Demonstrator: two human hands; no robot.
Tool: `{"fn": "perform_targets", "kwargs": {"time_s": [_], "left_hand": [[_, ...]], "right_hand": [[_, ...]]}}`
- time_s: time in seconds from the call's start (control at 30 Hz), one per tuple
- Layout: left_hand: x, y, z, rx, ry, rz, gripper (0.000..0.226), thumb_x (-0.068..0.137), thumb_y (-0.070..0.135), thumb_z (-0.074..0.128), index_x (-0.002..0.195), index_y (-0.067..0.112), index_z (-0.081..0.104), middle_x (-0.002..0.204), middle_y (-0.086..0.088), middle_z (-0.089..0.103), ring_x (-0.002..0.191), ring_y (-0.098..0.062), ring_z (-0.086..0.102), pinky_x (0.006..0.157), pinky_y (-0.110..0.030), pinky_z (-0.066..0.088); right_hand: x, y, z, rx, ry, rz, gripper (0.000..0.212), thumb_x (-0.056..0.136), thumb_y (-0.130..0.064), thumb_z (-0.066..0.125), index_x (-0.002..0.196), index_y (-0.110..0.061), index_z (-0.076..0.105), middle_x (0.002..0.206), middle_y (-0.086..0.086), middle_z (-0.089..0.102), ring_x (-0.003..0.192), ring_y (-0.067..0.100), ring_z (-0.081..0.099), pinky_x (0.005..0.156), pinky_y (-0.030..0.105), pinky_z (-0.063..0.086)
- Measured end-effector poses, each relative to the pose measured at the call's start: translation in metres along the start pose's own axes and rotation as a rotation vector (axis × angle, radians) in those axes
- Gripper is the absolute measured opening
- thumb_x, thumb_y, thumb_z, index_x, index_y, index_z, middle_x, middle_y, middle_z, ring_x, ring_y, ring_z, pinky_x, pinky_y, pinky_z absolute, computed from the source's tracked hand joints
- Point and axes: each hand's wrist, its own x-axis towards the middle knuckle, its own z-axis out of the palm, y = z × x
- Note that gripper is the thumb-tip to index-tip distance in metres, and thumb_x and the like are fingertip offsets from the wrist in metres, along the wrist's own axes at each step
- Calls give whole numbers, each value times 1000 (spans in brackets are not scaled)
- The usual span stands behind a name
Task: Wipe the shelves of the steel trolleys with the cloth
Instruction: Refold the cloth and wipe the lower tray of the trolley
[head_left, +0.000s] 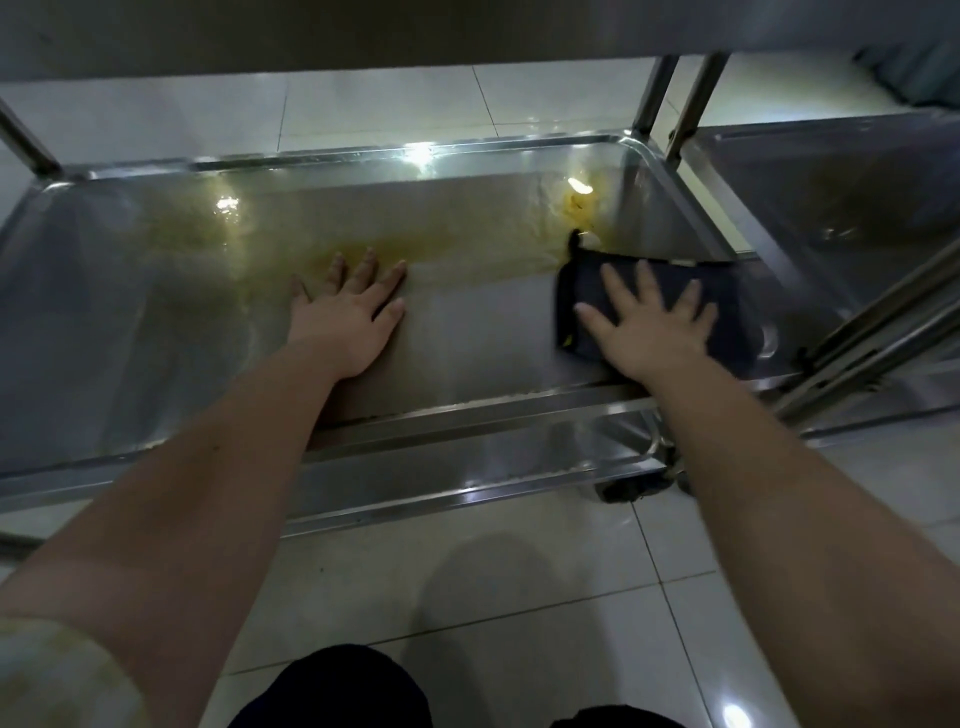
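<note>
A steel trolley shelf (130, 312) with a raised rim fills the middle of the head view. A yellowish smear (467, 228) runs across its far half. My left hand (348, 312) lies flat on the bare shelf near the middle, fingers spread, holding nothing. My right hand (649, 322) presses flat, fingers spread, on a dark folded cloth (727, 296) at the shelf's right end. The cloth's far corner touches the end of the smear.
An upper shelf (363, 31) overhangs along the top. Steel posts (660, 93) rise at the far right corner. A second trolley (841, 197) stands close on the right. Below lie a lower shelf (467, 467), a caster (634, 486) and a tiled floor (519, 597).
</note>
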Motion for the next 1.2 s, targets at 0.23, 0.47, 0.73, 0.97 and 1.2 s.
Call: {"fn": "perform_targets", "kwargs": {"time_s": [0.23, 0.47, 0.73, 0.97, 1.2], "left_hand": [[-3, -7, 1, -12, -12, 2, 52, 98, 61, 11, 147, 57, -5, 163, 13, -4, 151, -22, -2, 113, -64, 0], [23, -20, -19, -112, -9, -99, 54, 102, 53, 18, 151, 49, -6, 163, 8, -14, 150, -26, 7, 117, -56, 10], [33, -23, -1, -59, 28, -96, 55, 100, 56, 14, 153, 46, 6, 164, 7, -5, 150, -28, -4, 116, -59, 1], [34, -20, 1, -15, 62, -109, 53, 101, 54, 13, 153, 46, 6, 164, 7, -1, 150, -27, -2, 117, -58, -1], [43, -24, -3, -26, 32, -143, 54, 100, 55, 12, 152, 48, 1, 164, 9, -4, 151, -25, -4, 117, -57, -4]], "right_hand": [[-57, -130, 30, -30, -17, -318, 72, 87, -80, 13, 150, -50, -5, 163, -6, -15, 142, 49, -19, 111, 66, -11], [-34, -118, 3, -190, -105, -435, 78, 83, -85, 21, 149, -53, -4, 164, -6, -5, 145, 46, -6, 112, 67, -7], [13, -113, 26, -79, 50, -505, 81, 67, -93, -4, 141, -63, -14, 163, -12, -11, 145, 43, -15, 109, 67, -15], [110, -169, 5, -52, 56, -389, 76, 78, -88, 13, 147, -58, -3, 164, -9, -5, 145, 44, -15, 110, 67, -15], [132, -184, -1, -66, 53, -401, 76, 81, -87, 14, 148, -56, -1, 164, -10, -6, 145, 44, -15, 109, 69, -13]]}}
